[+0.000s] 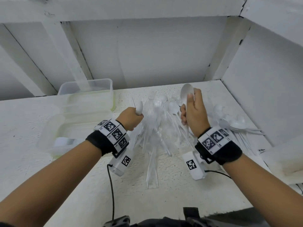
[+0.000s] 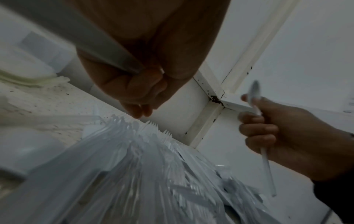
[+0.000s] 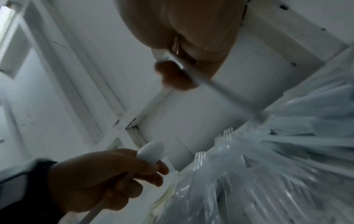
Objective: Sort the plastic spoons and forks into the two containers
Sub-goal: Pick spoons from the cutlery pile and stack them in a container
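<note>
My left hand (image 1: 132,117) grips a white plastic spoon (image 1: 139,108) in its fist, bowl pointing up; the right wrist view shows that hand (image 3: 107,178) and spoon (image 3: 151,151) too. My right hand (image 1: 193,110) grips another white spoon (image 1: 186,93), bowl up, handle running down through the fingers; the left wrist view shows this hand (image 2: 283,136) and spoon (image 2: 255,97). Both hands hover over a heap of clear forks and white spoons (image 1: 157,128). Two clear containers stand on the left: a near one (image 1: 54,126) and a far one (image 1: 98,86).
The speckled white table (image 1: 172,185) sits in a corner with white walls behind and on the right. More white spoons (image 1: 236,123) lie at the right. A white object (image 1: 282,159) sits at the right edge. Cables hang from my wrist cameras.
</note>
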{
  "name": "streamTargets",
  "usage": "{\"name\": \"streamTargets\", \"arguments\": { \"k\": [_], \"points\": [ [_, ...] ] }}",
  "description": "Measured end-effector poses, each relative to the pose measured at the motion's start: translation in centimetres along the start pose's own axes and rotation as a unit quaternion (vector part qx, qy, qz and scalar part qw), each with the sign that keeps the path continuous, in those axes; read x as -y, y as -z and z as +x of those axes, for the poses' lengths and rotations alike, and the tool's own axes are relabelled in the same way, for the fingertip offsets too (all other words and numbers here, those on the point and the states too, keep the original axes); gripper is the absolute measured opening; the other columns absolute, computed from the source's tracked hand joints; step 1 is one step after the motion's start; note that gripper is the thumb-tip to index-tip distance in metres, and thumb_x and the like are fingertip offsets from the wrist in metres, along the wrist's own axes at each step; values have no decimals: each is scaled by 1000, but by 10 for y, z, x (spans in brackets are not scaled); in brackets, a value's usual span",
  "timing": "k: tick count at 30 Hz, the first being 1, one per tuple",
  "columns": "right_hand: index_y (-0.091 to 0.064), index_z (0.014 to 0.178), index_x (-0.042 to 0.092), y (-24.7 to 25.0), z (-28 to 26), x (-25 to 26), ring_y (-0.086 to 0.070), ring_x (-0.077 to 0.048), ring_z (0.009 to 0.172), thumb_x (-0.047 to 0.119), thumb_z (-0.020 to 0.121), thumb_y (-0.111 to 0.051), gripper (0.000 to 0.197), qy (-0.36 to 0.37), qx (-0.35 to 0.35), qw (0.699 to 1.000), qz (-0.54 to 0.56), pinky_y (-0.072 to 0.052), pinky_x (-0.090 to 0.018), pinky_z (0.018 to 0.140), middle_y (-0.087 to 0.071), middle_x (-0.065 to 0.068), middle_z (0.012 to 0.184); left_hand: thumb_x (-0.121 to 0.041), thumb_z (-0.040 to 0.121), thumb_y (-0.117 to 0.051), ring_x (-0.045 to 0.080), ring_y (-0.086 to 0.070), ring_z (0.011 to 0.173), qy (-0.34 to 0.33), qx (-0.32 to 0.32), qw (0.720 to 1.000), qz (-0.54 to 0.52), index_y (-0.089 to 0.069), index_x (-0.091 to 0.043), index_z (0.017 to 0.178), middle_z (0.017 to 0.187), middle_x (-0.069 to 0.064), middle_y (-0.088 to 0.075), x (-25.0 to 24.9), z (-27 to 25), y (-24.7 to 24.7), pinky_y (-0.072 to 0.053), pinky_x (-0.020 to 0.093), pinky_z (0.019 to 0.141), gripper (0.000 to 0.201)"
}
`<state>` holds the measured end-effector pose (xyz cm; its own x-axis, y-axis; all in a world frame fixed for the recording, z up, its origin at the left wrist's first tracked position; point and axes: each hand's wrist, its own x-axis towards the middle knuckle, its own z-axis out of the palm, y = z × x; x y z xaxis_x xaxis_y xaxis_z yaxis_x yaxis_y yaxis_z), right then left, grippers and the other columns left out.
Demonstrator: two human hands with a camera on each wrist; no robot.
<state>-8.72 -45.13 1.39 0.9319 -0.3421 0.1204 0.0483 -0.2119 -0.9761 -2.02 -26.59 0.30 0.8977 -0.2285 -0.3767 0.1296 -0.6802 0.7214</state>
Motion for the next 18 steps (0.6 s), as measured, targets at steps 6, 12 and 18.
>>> {"name": "streamTargets", "arguments": {
  "k": [6, 12, 18],
  "points": [
    [-44, 73, 11, 17, 31, -42, -45, -22, 71, 20, 94, -47, 24, -111, 56, 952, -281, -32, -23, 52, -41, 1, 66, -18, 94, -46, 13, -37, 53, -3, 44, 999, 6, -58, -11, 105, 76, 1, -56, 1, -6, -8, -30, 22, 45, 18],
    [-61, 100, 4, 25, 44, -48, -57, -24, 75, 25, 91, -53, 24, -116, 89, 899, -414, -38, -26, 60, -62, -7, 82, -24, 95, -46, 12, -38, 53, -7, 48, 999, 19, -58, -9, 111, 73, -1, -55, -5, -5, -12, -30, 21, 44, 25],
    [-58, 93, 3, 3, 47, -43, -53, -16, 63, 24, 88, -59, 22, -114, 174, 827, -523, -36, -24, 51, -54, 0, 76, -25, 94, -47, 11, -37, 52, -12, 57, 998, 25, -58, -8, 112, 73, -1, -55, -9, -4, -13, -30, 21, 43, 27]
  ]
}}
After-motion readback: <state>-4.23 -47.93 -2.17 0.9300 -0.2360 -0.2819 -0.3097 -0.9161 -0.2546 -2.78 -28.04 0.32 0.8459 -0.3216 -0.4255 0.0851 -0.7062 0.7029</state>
